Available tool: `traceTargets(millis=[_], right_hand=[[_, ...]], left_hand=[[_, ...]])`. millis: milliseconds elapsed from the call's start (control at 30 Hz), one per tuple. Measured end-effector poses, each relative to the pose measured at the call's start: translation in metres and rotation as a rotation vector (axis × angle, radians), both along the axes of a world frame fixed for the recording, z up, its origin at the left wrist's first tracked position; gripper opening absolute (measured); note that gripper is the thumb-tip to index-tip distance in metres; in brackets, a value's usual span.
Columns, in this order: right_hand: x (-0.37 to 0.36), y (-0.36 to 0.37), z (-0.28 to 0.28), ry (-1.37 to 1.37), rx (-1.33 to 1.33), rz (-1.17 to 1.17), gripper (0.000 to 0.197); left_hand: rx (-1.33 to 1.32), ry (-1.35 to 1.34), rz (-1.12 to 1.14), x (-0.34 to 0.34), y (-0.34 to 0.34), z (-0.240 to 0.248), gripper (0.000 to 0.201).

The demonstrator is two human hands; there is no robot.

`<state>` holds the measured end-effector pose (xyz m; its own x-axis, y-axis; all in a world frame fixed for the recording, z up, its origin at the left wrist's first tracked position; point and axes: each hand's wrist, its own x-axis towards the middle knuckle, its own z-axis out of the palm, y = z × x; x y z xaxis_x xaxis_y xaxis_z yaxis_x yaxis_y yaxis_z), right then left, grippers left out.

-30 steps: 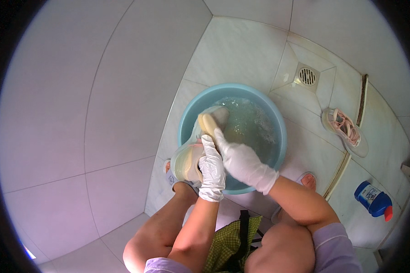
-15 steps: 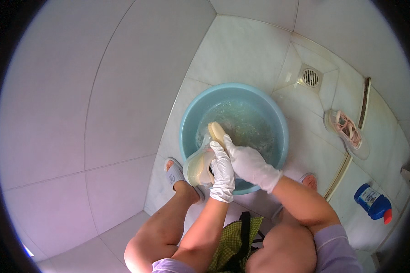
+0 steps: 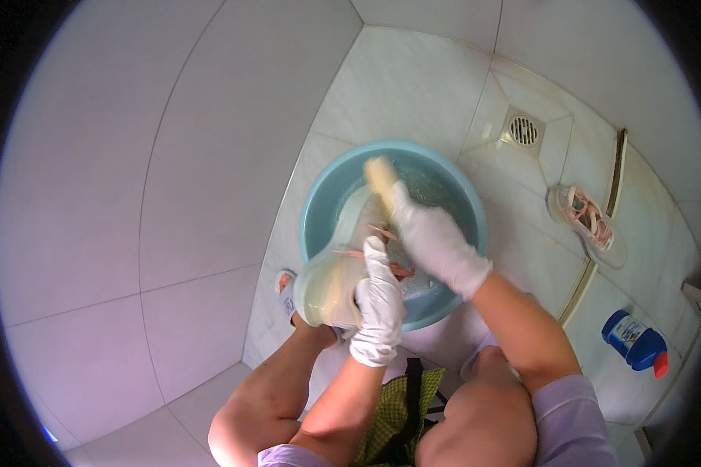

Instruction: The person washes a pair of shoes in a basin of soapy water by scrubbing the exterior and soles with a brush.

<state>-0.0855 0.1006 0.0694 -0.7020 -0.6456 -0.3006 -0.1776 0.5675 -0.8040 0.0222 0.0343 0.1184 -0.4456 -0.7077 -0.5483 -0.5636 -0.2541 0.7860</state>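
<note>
My gloved left hand (image 3: 378,311) grips a pale sneaker (image 3: 329,289) with pink laces, holding it tilted over the near left rim of a light blue basin (image 3: 475,210). Its toe points away from me, over the water (image 3: 424,284). In my gloved right hand (image 3: 436,241) is a cream scrubbing brush (image 3: 381,179), blurred by motion, at the toe end of the shoe. Both gloves are white. My left fingers partly cover the shoe's opening, and the brush's bristles cannot be made out.
A second sneaker (image 3: 588,226) with pink laces rests on the floor to the right, beside a raised strip. Nearer me lies a blue bottle (image 3: 635,341) with a red cap. A round floor drain (image 3: 523,131) sits beyond the basin. A tiled wall (image 3: 202,156) rises at left.
The brush has moved away from me, toward the shoe's toe. My left hand and the sneaker have come slightly nearer, and more of the shoe and its pink laces now shows.
</note>
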Motion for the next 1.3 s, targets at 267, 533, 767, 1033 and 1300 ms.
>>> traceTargets(millis=[267,533,767,1033,1300], right_hand=[[-0.010,0.013,0.000,0.049,0.147,0.043,0.064],[-0.011,0.013,0.004,-0.011,0.078,-0.037,0.052],[0.027,0.001,0.021,-0.055,-0.050,0.077,0.053],[0.046,0.001,0.004,0.107,-0.032,0.083,0.054],[-0.011,0.025,-0.041,0.258,0.413,0.044,0.056]], left_hand=[[-0.144,0.058,-0.134,-0.010,0.016,0.015,0.049],[-0.093,0.152,-0.195,-0.006,0.025,0.017,0.041],[0.175,0.129,0.112,-0.005,-0.001,0.008,0.045],[0.256,0.395,0.264,-0.005,-0.004,-0.013,0.049],[0.906,0.573,0.448,-0.008,-0.041,-0.089,0.054]])
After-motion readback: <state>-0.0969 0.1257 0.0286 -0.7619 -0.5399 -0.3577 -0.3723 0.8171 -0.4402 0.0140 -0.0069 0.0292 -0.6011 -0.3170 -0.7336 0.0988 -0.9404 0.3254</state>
